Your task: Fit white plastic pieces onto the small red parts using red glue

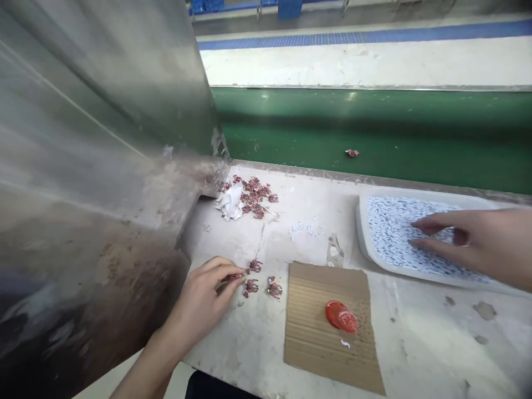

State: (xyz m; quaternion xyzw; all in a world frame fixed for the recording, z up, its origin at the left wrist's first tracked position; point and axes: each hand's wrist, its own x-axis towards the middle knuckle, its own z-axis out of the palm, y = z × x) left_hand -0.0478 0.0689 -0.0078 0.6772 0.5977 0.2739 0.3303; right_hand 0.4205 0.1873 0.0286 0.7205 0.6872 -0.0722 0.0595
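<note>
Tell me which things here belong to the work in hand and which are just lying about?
In use:
left hand pinching a small red part
three red parts beside it
right hand over the white tray of tiny white pieces

Lying about:
cardboard sheet
red cap
crumpled white cloth
pile of red parts

The worktop (415, 343) is a pale, stained and scuffed surface bordered at the back by a green conveyor belt (374, 133). On it lie a heap of small reddish-brown parts (254, 195) beside a crumpled white cloth (231, 201), three more such parts (261, 281) near the front, scattered white bits (302, 226), a cardboard sheet (328, 324) bearing a red cap (341, 316), and a white tray (362, 233) filled with tiny white pieces.
</note>
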